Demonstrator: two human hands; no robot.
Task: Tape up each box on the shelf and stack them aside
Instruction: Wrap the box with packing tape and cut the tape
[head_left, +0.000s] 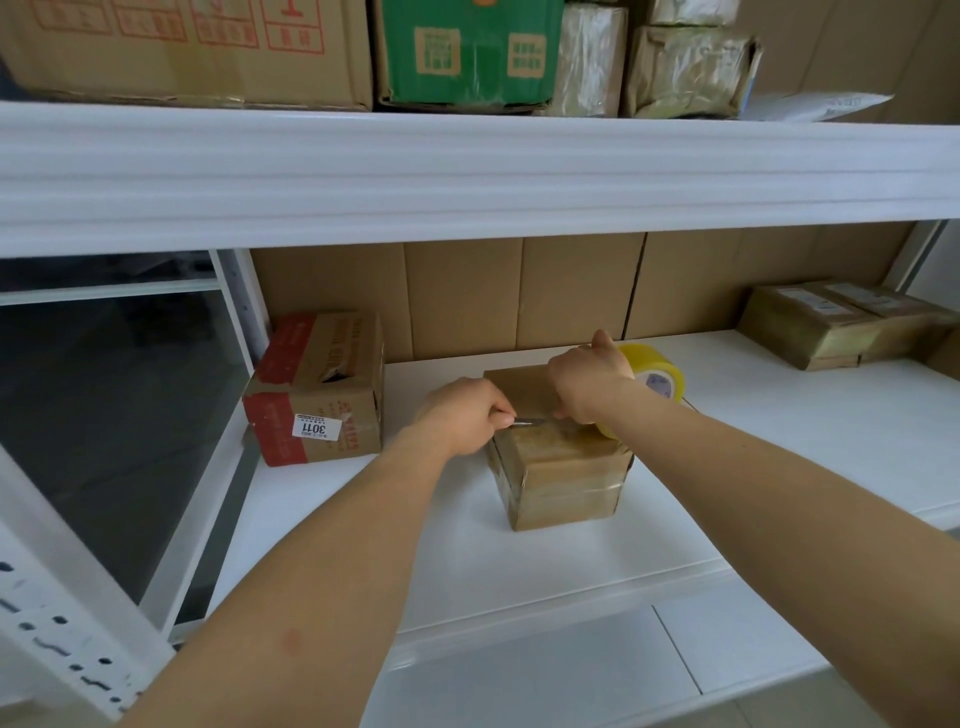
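Note:
A small brown cardboard box (563, 478) stands on the white shelf (779, 426), its sides wrapped in clear tape. My left hand (462, 415) grips a small blade (527, 420) whose tip lies over the box's near top edge. My right hand (589, 382) holds a yellow tape roll (657, 371) above the box's right side, with a strip of tape running down onto the box top. The middle of the box top is hidden behind both hands.
A red-and-brown carton (317, 389) labelled 3011 stands at the shelf's left end. Two taped parcels (836, 325) lie at the far right. Cardboard sheets (519, 296) line the back. The upper shelf (467, 171) carries several cartons, one of them green (470, 52).

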